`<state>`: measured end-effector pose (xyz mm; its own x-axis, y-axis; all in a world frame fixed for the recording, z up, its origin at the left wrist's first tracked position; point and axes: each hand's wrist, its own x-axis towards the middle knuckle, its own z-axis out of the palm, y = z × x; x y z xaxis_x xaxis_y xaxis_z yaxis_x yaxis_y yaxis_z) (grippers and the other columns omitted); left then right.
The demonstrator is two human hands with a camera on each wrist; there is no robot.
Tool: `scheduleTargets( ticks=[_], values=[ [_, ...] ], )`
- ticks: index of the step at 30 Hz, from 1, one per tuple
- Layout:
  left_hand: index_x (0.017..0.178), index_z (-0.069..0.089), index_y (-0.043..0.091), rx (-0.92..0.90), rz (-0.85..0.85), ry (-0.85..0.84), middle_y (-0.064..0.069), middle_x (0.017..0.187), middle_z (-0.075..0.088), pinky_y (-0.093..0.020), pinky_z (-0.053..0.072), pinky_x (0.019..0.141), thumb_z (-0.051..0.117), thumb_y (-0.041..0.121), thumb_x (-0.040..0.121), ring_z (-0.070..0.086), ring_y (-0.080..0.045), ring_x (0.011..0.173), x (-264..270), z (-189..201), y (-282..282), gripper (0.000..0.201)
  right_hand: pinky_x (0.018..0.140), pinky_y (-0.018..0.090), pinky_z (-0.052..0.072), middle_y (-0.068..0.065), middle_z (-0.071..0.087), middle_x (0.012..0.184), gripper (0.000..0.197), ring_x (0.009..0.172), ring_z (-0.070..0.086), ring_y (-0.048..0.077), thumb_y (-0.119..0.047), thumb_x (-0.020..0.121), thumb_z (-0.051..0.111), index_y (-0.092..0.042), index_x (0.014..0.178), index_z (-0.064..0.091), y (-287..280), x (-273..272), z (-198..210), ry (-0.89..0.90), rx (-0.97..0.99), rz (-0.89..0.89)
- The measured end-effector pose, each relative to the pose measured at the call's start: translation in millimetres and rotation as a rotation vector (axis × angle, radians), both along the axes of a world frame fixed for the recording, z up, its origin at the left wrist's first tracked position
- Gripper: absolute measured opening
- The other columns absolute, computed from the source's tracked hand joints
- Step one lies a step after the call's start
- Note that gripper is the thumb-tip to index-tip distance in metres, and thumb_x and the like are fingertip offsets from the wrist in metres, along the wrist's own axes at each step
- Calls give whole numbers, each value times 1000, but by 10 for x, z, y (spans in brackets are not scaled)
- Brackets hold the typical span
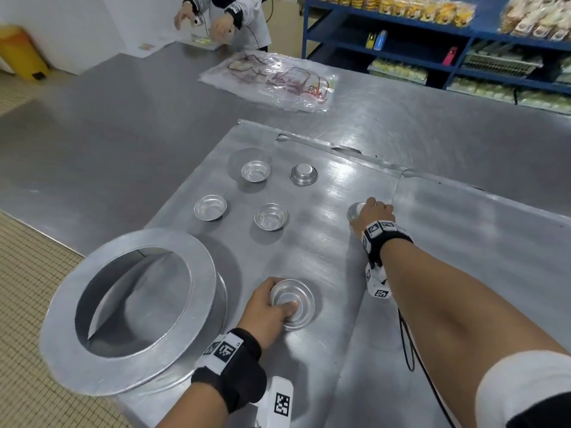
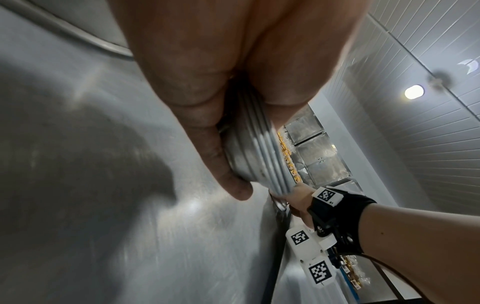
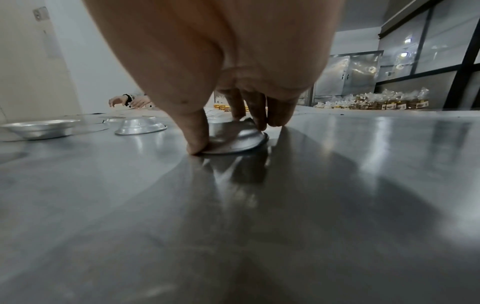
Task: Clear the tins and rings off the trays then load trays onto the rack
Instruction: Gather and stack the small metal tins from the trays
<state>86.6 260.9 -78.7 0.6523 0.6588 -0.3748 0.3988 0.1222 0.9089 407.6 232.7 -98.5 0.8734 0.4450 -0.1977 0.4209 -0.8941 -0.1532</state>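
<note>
My left hand [image 1: 272, 307] grips a nested stack of small aluminium tins [image 1: 295, 304] just above the near tray [image 1: 324, 257], thumb inside the top tin; the left wrist view shows the stacked tin rims [image 2: 265, 156] pinched between thumb and fingers. My right hand [image 1: 375, 213] curls over an upside-down tin [image 1: 355, 210] at the tray's right edge; in the right wrist view thumb and fingers clasp this tin [image 3: 233, 137] on the tray. Several loose tins remain on the tray: three upright [image 1: 255, 170] [image 1: 210, 207] [image 1: 270, 216], one inverted [image 1: 303, 174]. A large metal ring [image 1: 129, 307] stands at the near left.
A second tray [image 1: 482, 242] lies beside the first on the right. A crumpled plastic bag [image 1: 272, 78] lies farther back on the steel table [image 1: 108, 125]. Another person's hands [image 1: 216, 23] work at the far end. Blue shelves [image 1: 432, 41] hold packaged goods.
</note>
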Motion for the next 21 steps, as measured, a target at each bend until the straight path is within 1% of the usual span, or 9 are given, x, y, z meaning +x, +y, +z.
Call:
scheduleTargets(
  ticks=[5, 8, 11, 13, 14, 15, 17, 19, 21],
  values=[
    [95, 63, 25, 7, -26, 4, 4, 87, 70, -14, 48, 70, 71, -7, 80, 63, -4, 73, -58, 35, -32, 36, 86, 41, 49, 15, 53, 119, 63, 115, 48, 32, -38, 81, 73, -6, 125, 40, -104, -134, 142, 20, 138, 80],
    [97, 63, 24, -1, -35, 4, 1, 89, 70, -14, 47, 67, 70, -6, 80, 64, -8, 75, -105, 85, -59, 35, 82, 43, 52, 13, 55, 112, 59, 107, 53, 31, -35, 77, 76, -8, 119, 44, -208, -351, 242, 12, 319, 86],
    [96, 63, 21, -30, -32, -9, -2, 87, 69, -15, 48, 60, 67, -7, 80, 63, -11, 72, -171, 160, -102, 33, 85, 42, 53, 7, 55, 113, 61, 105, 56, 27, -32, 70, 79, -14, 117, 46, -272, -638, 411, 71, 468, 47],
    [95, 62, 19, -75, -17, -22, -6, 85, 67, -20, 48, 55, 68, -4, 78, 62, -16, 69, -205, 210, -139, 30, 90, 41, 52, 4, 54, 119, 69, 108, 56, 24, -33, 68, 81, -17, 125, 45, -332, -855, 531, 112, 565, 34],
    [95, 63, 19, -102, -3, -27, -8, 86, 67, -24, 49, 55, 68, 1, 74, 62, -18, 70, -227, 244, -160, 28, 93, 39, 51, 3, 54, 122, 73, 110, 55, 22, -33, 68, 82, -19, 130, 45, -371, -972, 587, 128, 611, 43],
    [95, 63, 19, -132, 14, -29, -11, 87, 66, -27, 51, 56, 67, 7, 69, 62, -21, 71, -245, 275, -177, 28, 95, 37, 50, 1, 53, 124, 75, 111, 54, 20, -34, 68, 83, -21, 132, 46, -420, -1092, 634, 141, 656, 60],
    [95, 64, 18, -189, 38, -30, -13, 88, 66, -33, 53, 60, 64, 14, 65, 62, -24, 74, -293, 334, -208, 30, 95, 37, 50, -1, 54, 122, 74, 110, 56, 18, -36, 65, 85, -24, 129, 49, -522, -1326, 696, 161, 747, 100],
    [97, 64, 15, -237, 47, -51, -12, 87, 65, -34, 53, 64, 67, 15, 74, 61, -23, 73, -345, 383, -231, 24, 92, 37, 54, -4, 54, 118, 72, 104, 59, 15, -38, 59, 86, -30, 121, 51, -617, -1546, 735, 194, 850, 112],
    [99, 64, 11, -292, 70, -84, -8, 84, 64, -32, 52, 63, 67, 15, 87, 60, -19, 67, -394, 431, -245, 13, 90, 35, 56, -6, 49, 117, 69, 101, 60, 12, -34, 56, 88, -33, 114, 50, -705, -1772, 777, 211, 938, 120]
  ],
)
